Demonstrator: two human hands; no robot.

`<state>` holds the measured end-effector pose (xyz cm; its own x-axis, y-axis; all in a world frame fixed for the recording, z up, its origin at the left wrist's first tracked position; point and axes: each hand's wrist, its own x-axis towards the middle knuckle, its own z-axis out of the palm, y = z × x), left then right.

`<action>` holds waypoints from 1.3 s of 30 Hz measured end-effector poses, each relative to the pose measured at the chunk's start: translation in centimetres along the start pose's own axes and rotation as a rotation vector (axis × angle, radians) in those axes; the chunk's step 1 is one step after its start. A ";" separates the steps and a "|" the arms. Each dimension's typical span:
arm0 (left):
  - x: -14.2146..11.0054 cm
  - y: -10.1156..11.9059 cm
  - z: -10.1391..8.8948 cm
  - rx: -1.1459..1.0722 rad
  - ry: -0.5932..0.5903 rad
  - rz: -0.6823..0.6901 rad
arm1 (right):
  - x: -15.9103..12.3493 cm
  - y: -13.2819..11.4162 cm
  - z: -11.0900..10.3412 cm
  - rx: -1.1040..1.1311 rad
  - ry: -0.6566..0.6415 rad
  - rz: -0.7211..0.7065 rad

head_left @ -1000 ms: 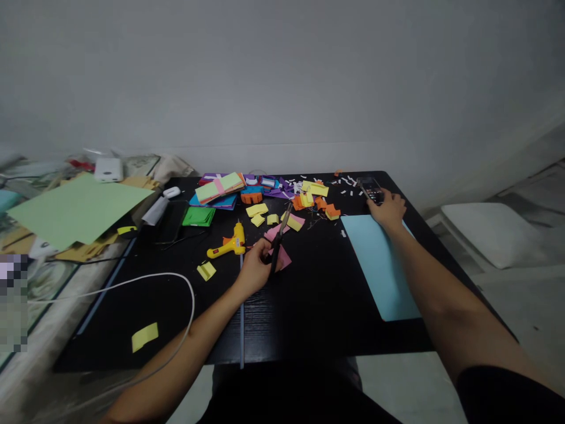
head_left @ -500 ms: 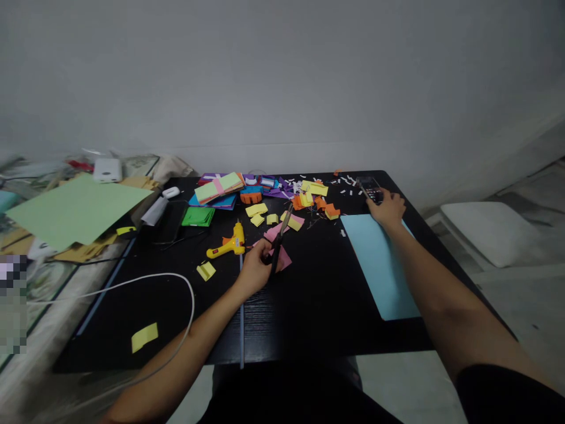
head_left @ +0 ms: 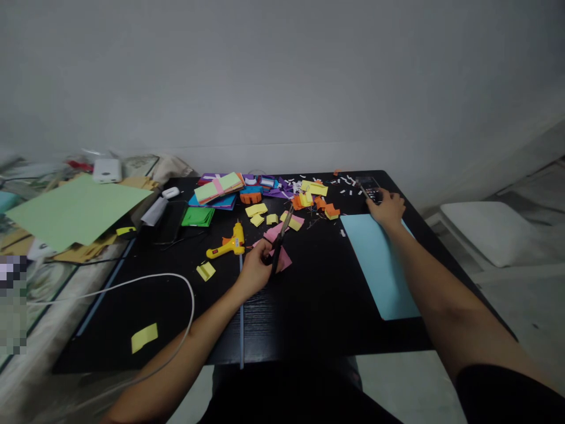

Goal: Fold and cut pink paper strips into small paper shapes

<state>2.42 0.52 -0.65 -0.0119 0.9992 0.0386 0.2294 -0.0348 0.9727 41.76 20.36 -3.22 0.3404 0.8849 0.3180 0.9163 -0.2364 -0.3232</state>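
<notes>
A pair of black-handled scissors (head_left: 281, 237) is in my left hand (head_left: 259, 263), fingers closed round the handles, blades pointing away. Pink paper pieces (head_left: 285, 259) lie beneath and beside that hand. To its left rests a yellow glue gun (head_left: 230, 242). My right hand (head_left: 387, 207) reaches to the back right corner, thumb and fingers apart, touching a dark, flat, phone-like thing (head_left: 371, 187); its fingertips are partly hidden. Under the right wrist lies a light blue sheet (head_left: 375, 265). Folded yellow pieces (head_left: 256, 210) and orange pieces (head_left: 332, 211) lie beyond the scissors.
Stacked coloured paper strips (head_left: 218, 188), a green paper stack (head_left: 198, 217) and white scraps (head_left: 348, 182) lie along the back of the black table (head_left: 318, 318). A white cable (head_left: 192, 294) loops over my left forearm. A white stool (head_left: 481, 232) stands at right.
</notes>
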 end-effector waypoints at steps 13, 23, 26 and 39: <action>0.1 0.0 0.0 0.000 -0.013 0.008 | 0.0 0.0 -0.1 -0.024 -0.015 -0.003; 0.0 0.3 0.1 -0.017 0.000 0.002 | 0.1 0.0 0.0 -0.019 -0.008 0.006; 0.0 0.2 0.1 -0.008 -0.001 0.003 | 0.0 -0.1 -0.1 -0.017 -0.022 0.010; 0.0 -0.1 0.1 -0.006 0.004 -0.010 | -0.1 -0.1 -0.1 -0.006 -0.013 0.005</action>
<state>2.46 0.54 -0.71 -0.0185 0.9994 0.0297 0.2234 -0.0248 0.9744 41.68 20.27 -3.11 0.3423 0.8889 0.3046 0.9158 -0.2432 -0.3196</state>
